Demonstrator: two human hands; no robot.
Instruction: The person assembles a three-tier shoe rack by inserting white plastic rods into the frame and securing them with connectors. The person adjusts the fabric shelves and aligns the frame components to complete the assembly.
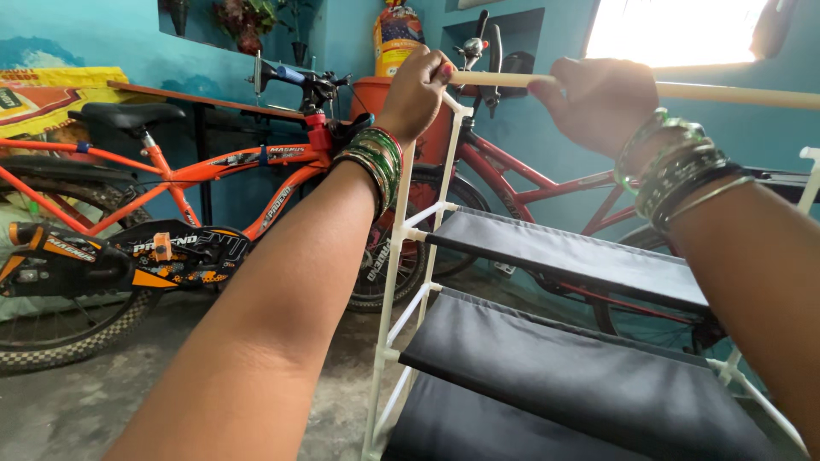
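**Top rail meets the rack's corner post**

At the top of a white rack, seen from the head camera, both hands work on a pale rod point(683, 90) that runs level from about 12 o'clock out past the 2 o'clock edge. The left hand point(416, 90) is clenched over the rod's near end, right where it meets the white corner post point(444, 162); green bangles point(376, 162) sit on that wrist. The right hand point(598, 98) is closed around the rod a little further along, knuckles toward the camera, with its own stack of bangles point(675, 166) below. Whether the rod's tip is already seated in the corner joint cannot be told, since the left fingers cover it.

Below the hands, from 4 to 6 o'clock, three dark fabric shelves point(564, 256) hang stretched between the white tubes. At 9 o'clock an orange bike point(188, 179) leans by the teal wall, and a red bike point(530, 183) stands behind the rack near 1 o'clock.

Judged from this view, the join would go best with the rod kept level and in line with the socket, the left hand steadying the post while the right pushes straight along the rod's axis. Any twist or downward lean could flex the thin frame and tilt the shelves.
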